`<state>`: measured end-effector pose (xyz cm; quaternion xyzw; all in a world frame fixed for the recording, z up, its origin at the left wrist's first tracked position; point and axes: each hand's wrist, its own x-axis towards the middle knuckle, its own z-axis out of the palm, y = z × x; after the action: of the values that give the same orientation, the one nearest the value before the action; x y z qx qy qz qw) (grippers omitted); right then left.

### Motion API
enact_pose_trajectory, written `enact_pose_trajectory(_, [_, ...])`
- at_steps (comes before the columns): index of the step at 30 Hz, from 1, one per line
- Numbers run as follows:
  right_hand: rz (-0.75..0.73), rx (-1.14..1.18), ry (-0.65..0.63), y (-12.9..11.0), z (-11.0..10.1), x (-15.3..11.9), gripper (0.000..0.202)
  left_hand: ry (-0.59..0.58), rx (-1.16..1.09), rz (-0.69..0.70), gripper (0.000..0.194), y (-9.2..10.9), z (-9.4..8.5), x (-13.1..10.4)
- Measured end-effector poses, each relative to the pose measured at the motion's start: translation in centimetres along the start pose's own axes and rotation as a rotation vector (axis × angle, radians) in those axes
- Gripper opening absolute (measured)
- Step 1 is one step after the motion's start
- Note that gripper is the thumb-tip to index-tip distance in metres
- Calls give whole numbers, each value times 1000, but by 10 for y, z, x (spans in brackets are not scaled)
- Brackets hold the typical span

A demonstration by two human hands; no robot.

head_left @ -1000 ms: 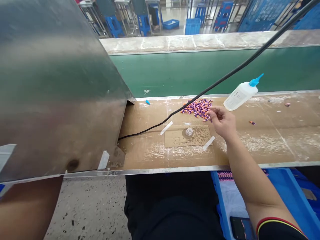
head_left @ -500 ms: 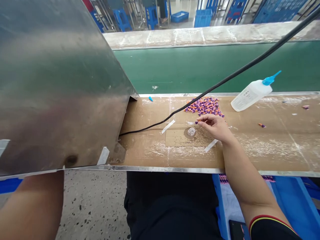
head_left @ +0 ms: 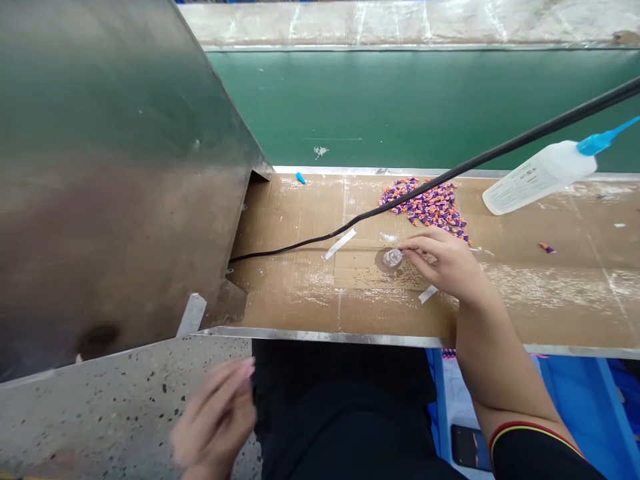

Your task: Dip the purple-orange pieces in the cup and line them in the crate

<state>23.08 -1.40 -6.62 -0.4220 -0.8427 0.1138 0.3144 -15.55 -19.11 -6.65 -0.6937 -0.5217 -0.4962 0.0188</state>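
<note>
My right hand (head_left: 445,260) reaches over the cardboard-covered bench, thumb and fingertips pinched at the edge of a small clear round dish (head_left: 393,258). What the pinch holds is too small to make out. The dish sits in a wet patch on a cardboard piece held by white tape (head_left: 341,244). Behind this hand lies a pile of small purple and orange pieces (head_left: 433,203). Below the bench's front edge, my left hand (head_left: 217,413) is blurred by motion, its fingers bent; whether it holds anything is unclear.
A large metal housing (head_left: 115,173) fills the left. A black cable (head_left: 365,215) crosses above the bench. At the right stands a tilted white bottle (head_left: 540,177) with a blue nozzle. Behind runs a green belt (head_left: 400,107). A phone (head_left: 467,448) rests in a blue tray (head_left: 575,400).
My right hand has brought its pinch from beside the pile to the dish. My left hand has come into view from behind the metal housing. The view has tilted downward.
</note>
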Motion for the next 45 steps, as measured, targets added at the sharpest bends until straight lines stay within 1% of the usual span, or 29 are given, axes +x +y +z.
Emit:
enact_pose_trajectory(1, [-24, -21, -18, -2, 0, 0, 20, -53, -22, 85, 26, 2, 12, 1])
enact_pose_trajectory(3, [-65, -48, -50, -5, 2, 0, 20, -124, -171, 158, 28, 9, 37, 10])
enact_pose_trajectory(4, [-82, -57, -59, -5, 3, 0, 20, -163, -262, 136, 27, 14, 50, 19])
enact_pose_trajectory(5, [-97, -65, -63, -5, 5, -1, 20, -174, -355, 99, 28, 19, 62, 29])
enact_pose_trajectory(7, [-108, -87, -71, -4, 9, -2, 21, -220, -533, 4, 30, 29, 87, 50])
enact_pose_trajectory(9, [-105, -114, -79, -2, 13, -4, 20, -290, -690, -111, 24, 35, 111, 70])
enact_pose_trajectory(10, [-103, -122, -81, -1, 14, -4, 20, -342, -763, -192, 18, 37, 123, 79])
enact_pose_trajectory(12, [-98, -124, -78, 0, 16, -5, 20, -464, -910, -414, 7, 37, 146, 91])
enact_pose_trajectory(13, [-93, -118, -77, 0, 16, -5, 20, -524, -974, -531, 7, 36, 157, 96])
enact_pose_trajectory(15, [-82, -99, -80, 0, 17, -5, 20, -612, -1048, -703, 17, 33, 176, 103])
enact_pose_trajectory(17, [-68, -85, -86, 0, 18, -4, 19, -645, -1062, -762, 23, 29, 191, 109])
enact_pose_trajectory(19, [-46, -86, -90, 0, 18, -4, 18, -633, -1058, -760, 26, 26, 202, 113])
enact_pose_trajectory(21, [-28, -85, -85, 0, 18, -4, 17, -616, -1051, -757, 26, 24, 208, 115])
enact_pose_trajectory(23, [-19, -74, -46, -2, 16, -3, 16, -603, -1035, -763, 27, 22, 210, 116])
enact_pose_trajectory(25, [-2, -50, 44, -7, 14, -1, 15, -598, -1029, -792, 29, 21, 210, 114])
enact_pose_trajectory(27, [50, 8, 151, -15, 13, 1, 14, -586, -1064, -867, 35, 19, 212, 110])
enact_pose_trajectory(30, [190, 199, 267, -30, 16, 3, 13, -551, -1184, -1041, 46, 18, 215, 104])
enact_pose_trajectory(32, [287, 369, 284, -38, 20, 2, 11, -527, -1255, -1131, 47, 18, 216, 101])
enact_pose_trajectory(34, [361, 517, 267, -43, 25, 2, 9, -512, -1288, -1150, 44, 19, 217, 100])
enact_pose_trajectory(36, [422, 613, 246, -46, 28, 3, 9, -485, -1284, -1092, 40, 20, 217, 99])
enact_pose_trajectory(38, [463, 673, 242, -48, 29, 4, 11, -451, -1238, -977, 35, 22, 216, 99])
enact_pose_trajectory(42, [515, 753, 250, -50, 30, 6, 19, -386, -1078, -747, 28, 28, 211, 97])
enact_pose_trajectory(45, [511, 692, 282, -50, 30, 4, 20, -366, -1024, -697, 28, 32, 208, 96])
